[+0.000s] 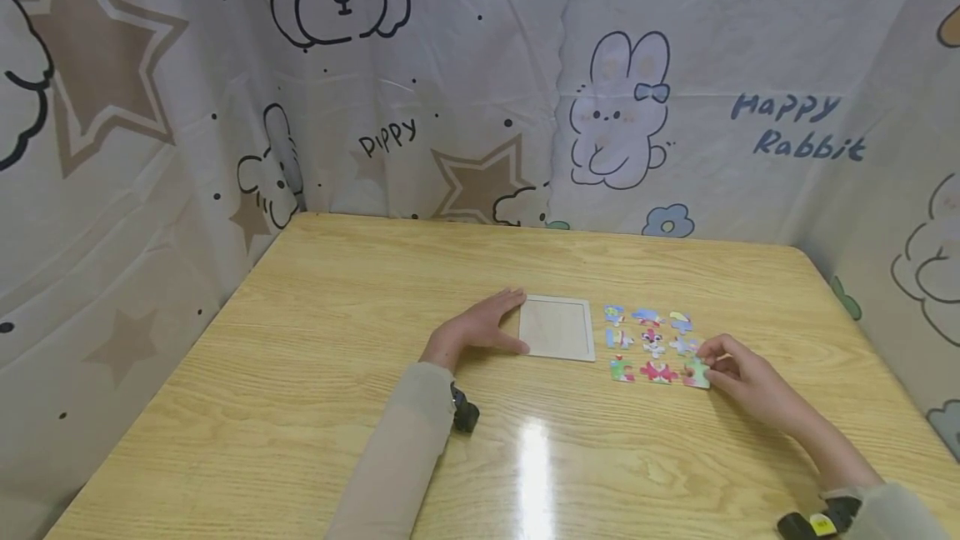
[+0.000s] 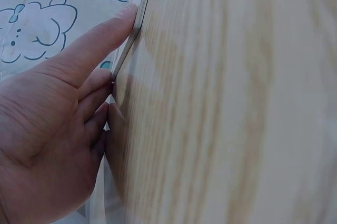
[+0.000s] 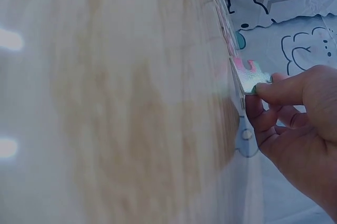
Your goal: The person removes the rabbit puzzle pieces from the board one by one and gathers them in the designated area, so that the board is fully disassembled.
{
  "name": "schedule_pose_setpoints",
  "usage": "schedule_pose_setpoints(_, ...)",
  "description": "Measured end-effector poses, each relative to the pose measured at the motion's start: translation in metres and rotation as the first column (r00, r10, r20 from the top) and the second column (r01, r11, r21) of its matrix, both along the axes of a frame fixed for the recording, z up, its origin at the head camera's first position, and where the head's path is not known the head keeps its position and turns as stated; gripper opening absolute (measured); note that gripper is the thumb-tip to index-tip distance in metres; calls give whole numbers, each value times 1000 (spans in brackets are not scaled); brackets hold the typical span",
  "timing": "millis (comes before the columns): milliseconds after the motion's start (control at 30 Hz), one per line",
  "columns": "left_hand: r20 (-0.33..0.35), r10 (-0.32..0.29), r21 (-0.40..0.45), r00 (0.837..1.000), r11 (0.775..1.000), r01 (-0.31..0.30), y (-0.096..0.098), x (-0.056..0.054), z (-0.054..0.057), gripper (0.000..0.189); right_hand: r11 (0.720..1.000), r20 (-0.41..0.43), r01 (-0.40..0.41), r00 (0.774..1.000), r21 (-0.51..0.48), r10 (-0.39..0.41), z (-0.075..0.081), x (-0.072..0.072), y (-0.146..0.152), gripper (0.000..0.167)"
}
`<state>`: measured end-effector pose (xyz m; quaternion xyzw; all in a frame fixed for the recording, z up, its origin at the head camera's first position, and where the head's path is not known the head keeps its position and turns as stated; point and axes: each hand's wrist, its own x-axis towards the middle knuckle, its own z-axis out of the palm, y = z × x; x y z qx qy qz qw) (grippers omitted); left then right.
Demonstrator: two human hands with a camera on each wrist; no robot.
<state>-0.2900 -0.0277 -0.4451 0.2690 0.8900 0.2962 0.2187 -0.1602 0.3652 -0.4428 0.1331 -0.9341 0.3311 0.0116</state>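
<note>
My left hand (image 1: 480, 325) lies at the left edge of a pale wooden puzzle tray (image 1: 557, 328), thumb at the near corner and fingertips at the far one. In the left wrist view the thumb of the left hand (image 2: 58, 113) touches the tray's thin edge, fingers straight. The right hand (image 1: 750, 377) pinches a green corner puzzle piece (image 1: 699, 372) between thumb and fingers. Seen from the right wrist, this jigsaw piece (image 3: 250, 75) is tilted, one edge raised. Several more pieces lie in rows between tray and hand, including a red one (image 1: 658, 372) and a fox-face one (image 1: 652, 342).
The wooden table (image 1: 360, 298) carries the tray and pieces, with a bright light reflection near its front. A printed cloth curtain (image 1: 480, 90) hangs behind and along both sides. Dark wrist cameras sit on the left sleeve (image 1: 405, 440) and right sleeve (image 1: 900, 511).
</note>
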Motion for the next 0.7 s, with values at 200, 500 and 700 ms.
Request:
schedule_pose_setpoints(200, 1, 6, -5, 1000, 1000, -6, -1, -1, -1, 93, 1000, 21, 4, 1000, 9, -5, -1, -3, -1, 19)
schedule_pose_setpoints(500, 13, 4, 0, 1000, 1000, -4, -1, 2, 2, 93, 997, 80, 48, 995, 59, -53, -2, -4, 1, 21)
schedule_pose_setpoints(700, 16, 18, 19, 1000, 1000, -18, -2, 3, 1, 94, 996, 2, 82, 997, 32, -82, 3, -6, -12, 19)
